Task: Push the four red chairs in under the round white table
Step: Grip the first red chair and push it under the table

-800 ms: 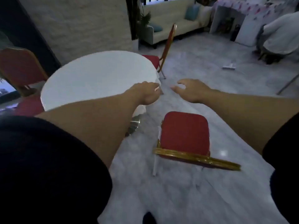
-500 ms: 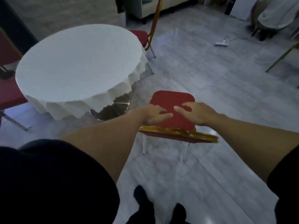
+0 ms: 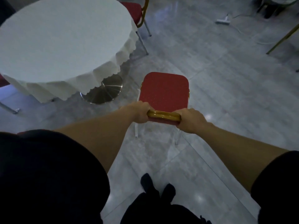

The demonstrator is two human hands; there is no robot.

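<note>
Fingers of both hands are curled tight over the gold top rail (image 3: 163, 114) of the nearest red chair (image 3: 164, 90), left hand (image 3: 139, 113) on the rail's left end, right hand (image 3: 191, 120) on its right end, knuckles up (fingertips themselves are tucked out of sight behind the rail)

Going left to right: the round white table (image 3: 64, 42) fills the upper left of the frame, cloth hanging in scalloped folds with the shiny metal base (image 3: 105, 91) poking out beneath. The gripped chair sits dead centre, seat just right of that base, near the table but not under it. Another red chair (image 3: 135, 12) peeks out at the top edge behind the table, looks partly tucked in. Far upper right there's a gold chair leg (image 3: 283, 39) that belongs to something else

So I'd say the step in hand is this chair, grip done, push not yet. Next move probably wants the chair swung left toward the table first, since it's aimed past the base, then slid in without snagging the cloth

Hard to make out: the left edge shows only a sliver of red and a metal leg, maybe another chair. No sign of a fourth one, and it's all pretty dim
</note>
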